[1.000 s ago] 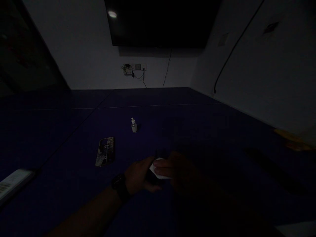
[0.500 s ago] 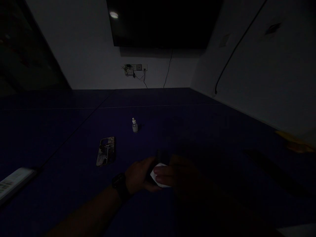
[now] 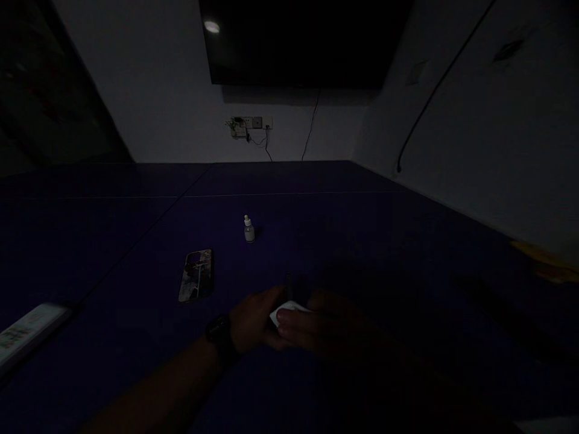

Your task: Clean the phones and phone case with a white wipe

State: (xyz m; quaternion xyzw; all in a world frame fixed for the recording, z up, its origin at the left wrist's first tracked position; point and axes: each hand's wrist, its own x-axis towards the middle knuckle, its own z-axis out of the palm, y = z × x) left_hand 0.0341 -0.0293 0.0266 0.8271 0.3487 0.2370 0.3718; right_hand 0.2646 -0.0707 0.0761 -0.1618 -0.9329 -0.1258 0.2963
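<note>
In dim light, my left hand [image 3: 256, 319], with a dark watch [image 3: 219, 330] on its wrist, is closed around the side of a dark object [image 3: 296, 288] whose kind I cannot make out. My right hand [image 3: 312, 325] pinches a white cloth or wipe [image 3: 289, 306] and presses it onto that object. Shadow hides most of the right hand and the object's lower part. Beyond the hands, a small bottle [image 3: 249, 233] with a white dropper-like top stands upright. To the left a patterned phone case [image 3: 196, 276] lies flat.
A white power strip [image 3: 31, 331] lies at the left edge of the dark blue table [image 3: 289, 211]. Something yellow [image 3: 545, 260] sits by the right wall. At the back are wall sockets [image 3: 248, 123] with cables, below a large dark screen [image 3: 298, 42].
The right fingers and the white cloth have shifted slightly left and up over the dark object, and less of the cloth shows. The view has turned a little; the bottle and case stay put.
</note>
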